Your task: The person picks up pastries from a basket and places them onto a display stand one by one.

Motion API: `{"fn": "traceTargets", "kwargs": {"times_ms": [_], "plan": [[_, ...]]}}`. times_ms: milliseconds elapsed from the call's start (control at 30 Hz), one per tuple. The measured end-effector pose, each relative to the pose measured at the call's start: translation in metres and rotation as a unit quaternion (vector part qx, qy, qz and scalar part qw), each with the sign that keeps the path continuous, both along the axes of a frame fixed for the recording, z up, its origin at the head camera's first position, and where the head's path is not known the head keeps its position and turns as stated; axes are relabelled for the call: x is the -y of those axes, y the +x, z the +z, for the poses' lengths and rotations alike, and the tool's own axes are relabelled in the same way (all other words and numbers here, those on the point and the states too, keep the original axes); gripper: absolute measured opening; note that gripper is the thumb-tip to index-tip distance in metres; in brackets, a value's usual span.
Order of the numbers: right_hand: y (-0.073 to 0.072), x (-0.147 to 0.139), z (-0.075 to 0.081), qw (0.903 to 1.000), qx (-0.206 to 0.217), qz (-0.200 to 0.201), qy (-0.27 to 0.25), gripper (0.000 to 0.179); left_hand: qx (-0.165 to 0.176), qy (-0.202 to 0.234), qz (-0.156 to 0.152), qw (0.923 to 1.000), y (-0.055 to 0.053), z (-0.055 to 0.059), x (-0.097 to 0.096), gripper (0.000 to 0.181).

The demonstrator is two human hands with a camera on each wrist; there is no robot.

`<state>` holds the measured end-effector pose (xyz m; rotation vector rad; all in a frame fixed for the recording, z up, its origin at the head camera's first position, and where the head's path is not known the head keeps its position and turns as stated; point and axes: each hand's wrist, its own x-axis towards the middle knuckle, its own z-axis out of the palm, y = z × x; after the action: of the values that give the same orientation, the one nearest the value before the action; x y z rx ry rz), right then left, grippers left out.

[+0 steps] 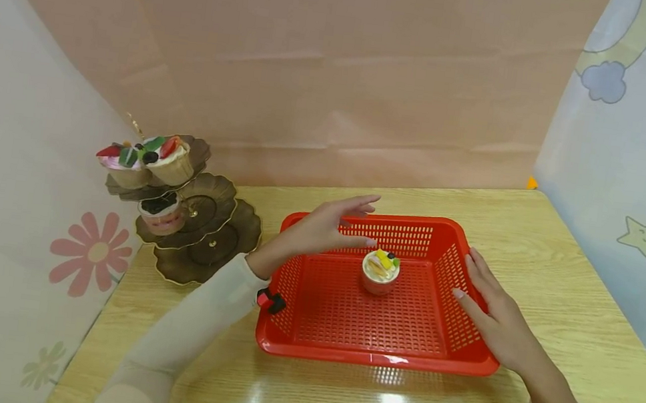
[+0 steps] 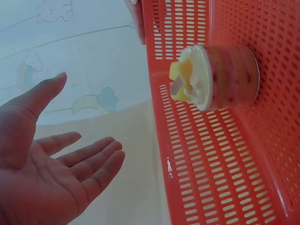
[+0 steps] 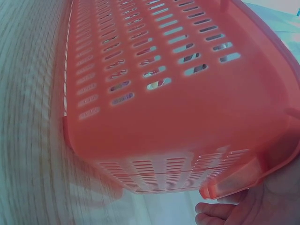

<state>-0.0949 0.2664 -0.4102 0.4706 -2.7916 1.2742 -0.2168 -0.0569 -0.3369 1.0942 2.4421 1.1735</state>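
A red plastic basket (image 1: 376,358) with slotted walls rests on the wooden table. Inside it, upright on the floor, is a layered dessert cup (image 1: 379,277) topped with cream and yellow fruit pieces. My left hand (image 1: 332,226) hovers over the basket's back left part, fingers spread and holding nothing; its thumb tip is just beyond the dessert cup in the head view. My right hand (image 1: 496,320) holds the basket's right rim, thumb over the inner side and fingers outside. In the right wrist view its fingers (image 3: 216,211) show below the rim.
At the left stands a dark tiered stand (image 1: 209,241) with gold edges. Its top tier carries two fruit-topped cupcakes (image 1: 173,163), and a dark-topped dessert cup (image 1: 161,214) sits lower down. Cloth backdrops (image 1: 337,82) rise behind and at both sides of the table (image 1: 574,326).
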Motion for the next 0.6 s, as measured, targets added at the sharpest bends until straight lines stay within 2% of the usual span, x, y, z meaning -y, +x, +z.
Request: {"fn": "traceTargets", "kwargs": {"times_ms": [167, 333, 467, 600], "plan": [[0.001, 0.000, 0.000, 1.0000, 0.000, -0.001, 0.000, 0.065, 0.010, -0.046, -0.066, 0.9967, -0.014, -0.004, 0.000, 0.085], [0.001, -0.001, 0.000, 1.0000, -0.004, -0.002, 0.003, 0.064, 0.005, -0.068, -0.120, 0.9905, -0.024, -0.009, -0.005, 0.085], [0.001, -0.002, -0.002, 1.0000, 0.000, -0.001, 0.003, 0.065, 0.002, -0.085, -0.144, 0.9859, -0.028, -0.014, -0.014, 0.084], [0.001, -0.002, -0.003, 1.0000, 0.002, -0.001, 0.004, 0.065, -0.009, -0.142, -0.150, 0.9783, -0.030, -0.023, -0.024, 0.084]]}}
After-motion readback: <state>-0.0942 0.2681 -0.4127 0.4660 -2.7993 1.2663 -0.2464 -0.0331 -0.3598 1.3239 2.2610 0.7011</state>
